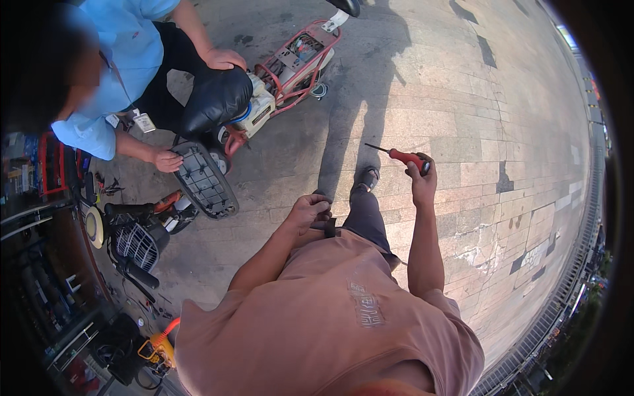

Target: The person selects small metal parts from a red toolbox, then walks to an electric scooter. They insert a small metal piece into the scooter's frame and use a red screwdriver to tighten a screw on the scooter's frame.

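Observation:
My right hand (424,184) grips a screwdriver (405,157) by its red handle, with the dark shaft pointing left above the paving. My left hand (310,213) is at my waist, fingers curled and thumb against them. Whether something small sits between those fingers cannot be made out. Ahead to the left stands a small red-framed electric scooter (282,91) with its wire compartment (304,47) uncovered. Beside it, another person's hand (167,160) holds the edge of a black ribbed plastic panel (205,179), tilted up. Both my hands are apart from the scooter.
A person in a light blue shirt (129,37) sits at the left over the scooter. Nearer are handlebars with a wire basket (137,248). Loose tools (111,185), a yellow device with an orange hose (161,349) and a shelf rack (29,218) line the left side.

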Demonstrator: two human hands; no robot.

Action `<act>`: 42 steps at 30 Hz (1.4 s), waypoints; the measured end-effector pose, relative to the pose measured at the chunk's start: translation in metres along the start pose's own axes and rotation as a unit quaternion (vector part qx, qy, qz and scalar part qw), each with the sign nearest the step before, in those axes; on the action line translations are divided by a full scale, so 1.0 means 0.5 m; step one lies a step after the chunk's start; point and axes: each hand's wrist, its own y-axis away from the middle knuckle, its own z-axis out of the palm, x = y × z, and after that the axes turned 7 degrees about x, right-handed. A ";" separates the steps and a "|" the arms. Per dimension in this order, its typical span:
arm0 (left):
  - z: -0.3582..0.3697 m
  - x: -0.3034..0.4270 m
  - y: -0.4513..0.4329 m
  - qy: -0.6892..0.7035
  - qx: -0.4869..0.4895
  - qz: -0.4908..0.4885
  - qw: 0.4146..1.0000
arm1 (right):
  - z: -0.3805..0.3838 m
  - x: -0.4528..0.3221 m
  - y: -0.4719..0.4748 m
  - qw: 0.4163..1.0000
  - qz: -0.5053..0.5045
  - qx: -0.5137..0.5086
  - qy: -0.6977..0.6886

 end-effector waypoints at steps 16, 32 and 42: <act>0.073 0.159 -0.670 0.390 0.313 0.212 0.840 | 0.570 0.004 -0.735 0.869 -0.197 -0.453 -0.016; -0.168 0.393 -1.064 0.528 0.033 0.477 0.702 | 0.941 0.237 -0.879 0.824 -0.330 -0.410 -0.211; -0.148 0.410 -1.112 0.628 -0.006 0.503 0.594 | 0.961 0.307 -0.888 0.822 -0.307 -0.384 -0.287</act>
